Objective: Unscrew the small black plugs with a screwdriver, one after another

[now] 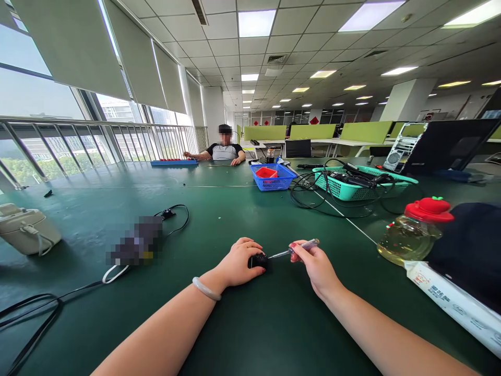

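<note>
On the dark green table (250, 324), my left hand (240, 263) is closed around a small black object (257, 260), whose kind I cannot make out. Fingers and thumb hold it from either side, low against the tabletop. To the right, my right hand (313, 261) pinches a screwdriver (309, 245) with a clear handle. The screwdriver lies nearly level, its thin metal shaft pointing left. Its tip meets the right side of the black object; whether it sits in a screw is too small to see.
A blue basket (258, 183) with a red tray and a green basket (340, 193) of tangled cables stand further back. At right are a red-lidded bottle (409, 235) and a white long package (454, 303). Cables (50, 297) lie left. A person (225, 151) sits at the far end.
</note>
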Demonstrator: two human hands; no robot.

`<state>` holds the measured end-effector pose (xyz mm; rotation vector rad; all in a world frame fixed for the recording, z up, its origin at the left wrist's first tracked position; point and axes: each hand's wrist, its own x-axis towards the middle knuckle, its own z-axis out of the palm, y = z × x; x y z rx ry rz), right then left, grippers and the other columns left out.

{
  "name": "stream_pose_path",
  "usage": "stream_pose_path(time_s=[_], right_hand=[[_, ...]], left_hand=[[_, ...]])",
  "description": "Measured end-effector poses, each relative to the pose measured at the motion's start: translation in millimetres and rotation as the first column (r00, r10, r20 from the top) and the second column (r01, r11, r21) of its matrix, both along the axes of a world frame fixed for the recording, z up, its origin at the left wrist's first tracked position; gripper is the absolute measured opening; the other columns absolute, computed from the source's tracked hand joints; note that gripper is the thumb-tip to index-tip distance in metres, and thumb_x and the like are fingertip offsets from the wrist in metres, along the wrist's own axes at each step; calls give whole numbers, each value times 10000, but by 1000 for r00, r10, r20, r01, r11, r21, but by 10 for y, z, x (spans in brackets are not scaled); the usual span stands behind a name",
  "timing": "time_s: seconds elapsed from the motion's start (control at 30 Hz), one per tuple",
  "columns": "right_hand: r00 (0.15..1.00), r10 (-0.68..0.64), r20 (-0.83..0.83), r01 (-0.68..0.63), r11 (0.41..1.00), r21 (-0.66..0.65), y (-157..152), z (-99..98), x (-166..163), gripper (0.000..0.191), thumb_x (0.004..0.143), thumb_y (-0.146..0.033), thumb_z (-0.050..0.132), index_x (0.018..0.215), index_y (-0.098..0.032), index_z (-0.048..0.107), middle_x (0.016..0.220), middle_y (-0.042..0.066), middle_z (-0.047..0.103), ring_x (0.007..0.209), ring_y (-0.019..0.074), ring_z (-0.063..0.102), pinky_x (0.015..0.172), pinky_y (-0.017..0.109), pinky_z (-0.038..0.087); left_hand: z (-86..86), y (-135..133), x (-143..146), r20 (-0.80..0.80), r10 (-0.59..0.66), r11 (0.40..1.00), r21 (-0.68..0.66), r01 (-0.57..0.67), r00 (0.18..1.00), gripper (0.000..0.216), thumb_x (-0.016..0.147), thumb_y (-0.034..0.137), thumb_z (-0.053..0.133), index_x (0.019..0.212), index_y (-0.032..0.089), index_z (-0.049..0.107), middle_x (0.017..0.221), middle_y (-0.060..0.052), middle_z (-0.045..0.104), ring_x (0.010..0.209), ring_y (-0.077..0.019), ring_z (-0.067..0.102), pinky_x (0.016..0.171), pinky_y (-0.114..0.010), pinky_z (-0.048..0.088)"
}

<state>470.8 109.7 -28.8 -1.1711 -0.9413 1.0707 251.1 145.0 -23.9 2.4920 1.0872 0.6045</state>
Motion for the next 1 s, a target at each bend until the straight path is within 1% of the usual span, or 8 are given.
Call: stream_pose_path(time_s=[0.3,0.6,0.87,1.0], right_hand=[[1000,5,13,-6,1000,26,-7,2,-4,442,577,-574,818,740,-185,687,595,8,598,650,197,548,723,377,452],[994,108,17,-108,994,33,-18,12,-26,475,553,-596,835,737,-181,695,652,27,630,660,189,563,705,362,485],[996,80,29,-81,994,67,-25,19,-24,486,587,-617,809,754,-177,691,616,21,612,629,190,562,689,369,487],[994,109,13,-109,993,51,-12,19,-15,489,567,-616,821,746,-181,689,631,26,621,633,191,566,688,372,497]], left_hand=[[17,-17,-9,-1,-48,999,-11,48,999,341,736,313,752,1070,250,724,1238,-64,673,1260,-297,485,1109,-473,372],[35,-24,2,-1,-74,997,-12,74,997,333,733,300,754,1059,241,722,1213,-60,685,1246,-287,505,1111,-451,370],[13,-14,-1,5,-71,997,-7,71,997,333,732,305,755,1055,232,718,1211,-66,686,1245,-293,508,1101,-461,380],[17,-14,0,3,-75,997,-3,75,997,322,734,306,750,1047,237,718,1200,-66,690,1238,-296,515,1096,-467,382]])
